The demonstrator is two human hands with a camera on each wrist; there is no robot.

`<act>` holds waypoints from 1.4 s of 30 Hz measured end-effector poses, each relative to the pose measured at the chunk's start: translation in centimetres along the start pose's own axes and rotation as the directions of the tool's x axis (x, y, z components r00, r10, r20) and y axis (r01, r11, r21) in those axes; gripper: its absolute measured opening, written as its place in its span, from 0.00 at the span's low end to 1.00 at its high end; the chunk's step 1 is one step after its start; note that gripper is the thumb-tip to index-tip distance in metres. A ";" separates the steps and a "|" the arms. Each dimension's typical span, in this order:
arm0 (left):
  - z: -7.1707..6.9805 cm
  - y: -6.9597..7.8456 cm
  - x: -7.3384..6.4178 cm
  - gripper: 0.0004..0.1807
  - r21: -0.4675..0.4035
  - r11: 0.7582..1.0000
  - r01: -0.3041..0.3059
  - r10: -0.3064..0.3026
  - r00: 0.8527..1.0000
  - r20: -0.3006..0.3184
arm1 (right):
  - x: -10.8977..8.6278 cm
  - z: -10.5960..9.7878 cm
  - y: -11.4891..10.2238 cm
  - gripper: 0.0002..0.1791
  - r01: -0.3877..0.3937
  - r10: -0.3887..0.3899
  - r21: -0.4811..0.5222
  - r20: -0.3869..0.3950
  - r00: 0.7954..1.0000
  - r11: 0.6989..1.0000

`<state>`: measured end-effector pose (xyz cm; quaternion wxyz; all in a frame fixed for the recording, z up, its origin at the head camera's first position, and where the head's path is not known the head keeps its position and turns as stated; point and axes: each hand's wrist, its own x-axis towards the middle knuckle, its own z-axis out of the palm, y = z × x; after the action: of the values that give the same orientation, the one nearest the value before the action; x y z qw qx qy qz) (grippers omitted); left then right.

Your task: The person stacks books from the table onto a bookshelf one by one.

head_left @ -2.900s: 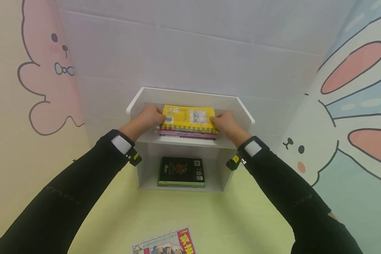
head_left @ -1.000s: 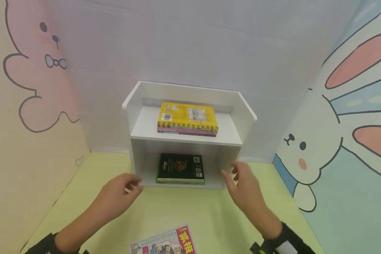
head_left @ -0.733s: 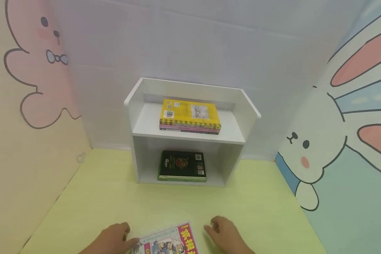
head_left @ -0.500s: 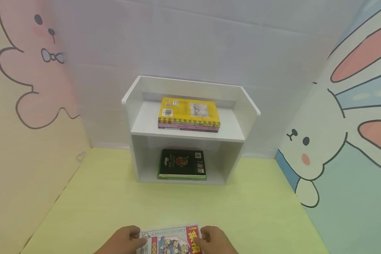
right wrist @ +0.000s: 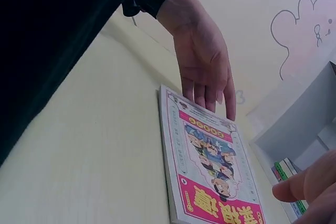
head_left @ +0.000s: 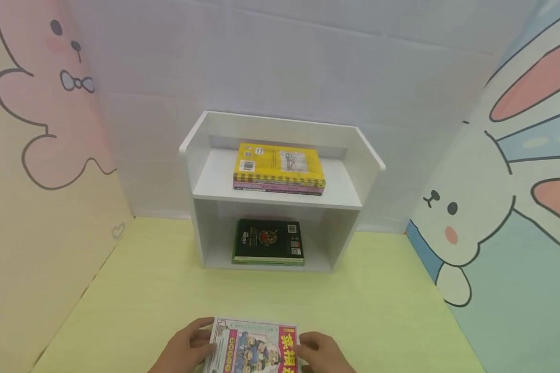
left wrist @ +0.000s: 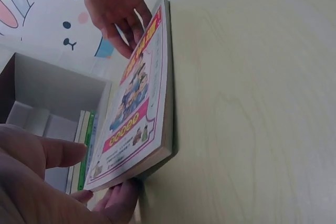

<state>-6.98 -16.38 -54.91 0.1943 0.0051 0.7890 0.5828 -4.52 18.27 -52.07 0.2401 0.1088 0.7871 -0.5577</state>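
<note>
A comic-style paperback book [head_left: 256,346] with a red title strip lies near the front of the table, its cover facing up. At its left edge is my left hand [head_left: 186,346]; in the left wrist view its fingers reach beneath the book's corner, with the thumb held above, apart from the cover. My right hand [head_left: 322,353] is at the opposite edge, fingers loosely bent, thumb tip by the title strip. In the right wrist view the right thumb [right wrist: 290,188] stands off the book. The undersides of both hands are hidden in the head view.
A white two-tier shelf [head_left: 198,194] stands at the back of the yellow-green table [head_left: 144,280]. On its upper tier sits a stack topped by a yellow book [head_left: 270,161]; a stack topped by a black book [head_left: 267,239] lies below. Rabbit-printed walls [head_left: 452,223] flank the table.
Both hands left the yellow book's stack on the upper tier and came down to the paperback on the table. That book, tilted before, now lies straighter and has shifted slightly right and away.
</note>
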 end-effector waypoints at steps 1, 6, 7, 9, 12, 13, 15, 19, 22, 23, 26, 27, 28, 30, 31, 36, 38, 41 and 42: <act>0.0 -0.1 0.0 0.38 -0.027 1.000 -0.006 0.006 1.000 0.010 | 0.0 0.1 0.1 0.32 0.011 -0.011 0.003 -0.007 1.000 1.000; 0.3 -1.2 0.2 0.43 -0.151 0.988 0.018 -0.011 0.999 0.046 | 0.2 0.0 0.6 0.30 0.064 -0.064 0.024 -0.028 0.998 0.998; 0.3 -1.5 0.2 0.43 -0.178 0.984 0.025 -0.015 0.998 0.059 | 0.3 0.0 0.7 0.30 0.068 -0.067 0.036 -0.031 0.997 0.997; 0.1 -1.9 0.1 0.45 -0.251 0.967 0.034 -0.008 0.994 0.106 | 0.4 -0.3 1.0 0.30 0.058 -0.055 0.062 -0.040 0.998 0.996; -0.3 -2.1 -0.2 0.47 -0.364 0.930 0.054 0.012 0.984 0.179 | 0.5 -0.7 1.2 0.33 0.022 -0.018 0.113 -0.031 0.999 0.993; -0.4 -2.1 -0.3 0.48 -0.391 0.918 0.062 0.018 0.980 0.198 | 0.6 -0.9 1.3 0.33 0.015 -0.012 0.124 -0.028 1.000 0.992; -0.6 -1.7 -0.5 0.50 -0.428 0.901 0.072 0.028 0.974 0.223 | 0.6 -1.2 1.3 0.33 -0.005 0.008 0.130 -0.020 1.000 0.992; -0.8 -0.5 -1.0 0.50 -0.447 0.892 0.072 0.049 0.967 0.252 | 0.7 -2.0 1.6 0.32 0.000 0.002 0.131 -0.011 1.000 0.991; -1.0 0.6 -1.3 0.50 -0.437 0.896 0.074 0.046 0.965 0.257 | -0.2 -2.6 0.5 0.33 0.004 -0.002 0.119 -0.016 1.000 0.993; -1.1 1.1 -1.4 0.50 -0.434 0.898 0.076 0.041 0.966 0.255 | -1.2 -2.6 -0.7 0.32 0.009 -0.007 0.097 -0.022 1.000 0.995; -1.3 2.4 -1.7 0.50 -0.405 0.912 0.070 0.032 0.970 0.241 | -1.8 -3.1 -1.8 0.36 0.015 -0.012 0.087 -0.033 0.999 0.996; -1.4 2.9 -1.7 0.50 -0.395 0.916 0.067 0.031 0.971 0.236 | -1.9 -3.2 -2.2 0.37 0.016 -0.012 0.087 -0.037 0.999 0.996; -1.5 3.3 -1.8 0.49 -0.387 0.920 0.064 0.028 0.973 0.228 | -2.1 -3.4 -2.6 0.39 0.017 -0.014 0.087 -0.040 0.999 0.996; -1.7 4.2 -1.9 0.48 -0.365 0.929 0.056 0.023 0.978 0.208 | -2.4 -3.7 -3.6 0.41 0.021 -0.017 0.097 -0.042 0.999 0.995; -1.8 4.7 -2.0 0.48 -0.357 0.933 0.049 0.023 0.981 0.195 | -2.6 -3.9 -4.0 0.42 0.027 -0.022 0.101 -0.041 0.999 0.995; -2.5 7.2 -2.4 0.46 -0.354 0.935 0.003 0.056 0.986 0.157 | -3.6 -4.7 -6.3 0.43 0.068 -0.065 0.109 -0.027 0.998 0.992; -2.9 8.4 -2.7 0.46 -0.356 0.934 -0.025 0.084 0.985 0.153 | -4.1 -5.0 -7.3 0.42 0.098 -0.096 0.109 -0.026 0.995 0.989; -3.5 10.2 -3.0 0.45 -0.347 0.934 -0.082 0.139 0.980 0.144 | -4.6 -5.5 -8.8 0.40 0.139 -0.135 0.107 -0.043 0.990 0.985; -3.7 10.9 -3.2 0.45 -0.341 0.935 -0.100 0.155 0.978 0.139 | -4.8 -5.6 -9.2 0.40 0.153 -0.149 0.102 -0.052 0.988 0.983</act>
<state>-7.60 -17.05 -43.03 0.2182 0.0715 0.6588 0.7164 -5.91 20.67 -40.59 0.1736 0.0736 0.7677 -0.6125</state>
